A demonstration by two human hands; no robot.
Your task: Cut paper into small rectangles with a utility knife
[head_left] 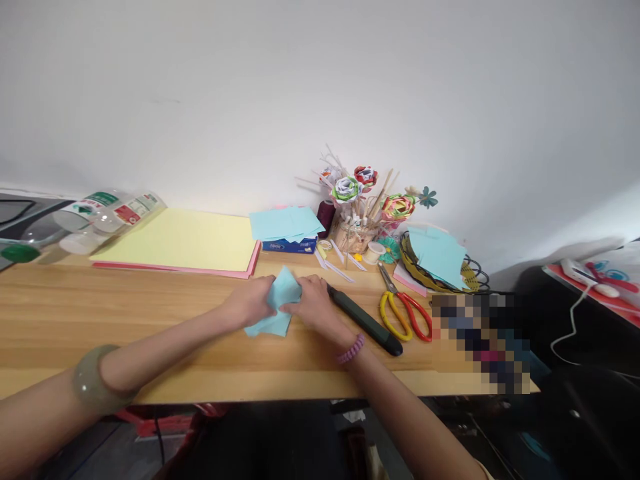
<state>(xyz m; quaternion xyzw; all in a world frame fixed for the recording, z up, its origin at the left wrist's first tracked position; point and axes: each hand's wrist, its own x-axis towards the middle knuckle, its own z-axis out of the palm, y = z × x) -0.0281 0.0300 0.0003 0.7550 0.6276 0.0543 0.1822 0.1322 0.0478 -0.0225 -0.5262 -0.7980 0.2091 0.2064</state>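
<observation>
Between my two hands, a piece of light blue paper is held up over the wooden table. My left hand grips its left side, and my right hand pinches its right side. More light blue paper shows just below, against the tabletop; whether it is the same piece I cannot tell. Close to my right hand lies a long dark green tool with a black end. Scissors with one yellow and one red handle rest to the right of it.
Large yellow sheets lie at the back left beside clear plastic bottles. Blue paper covers a blue box. Paper flowers stand in a jar. A basket holds blue sheets at the right.
</observation>
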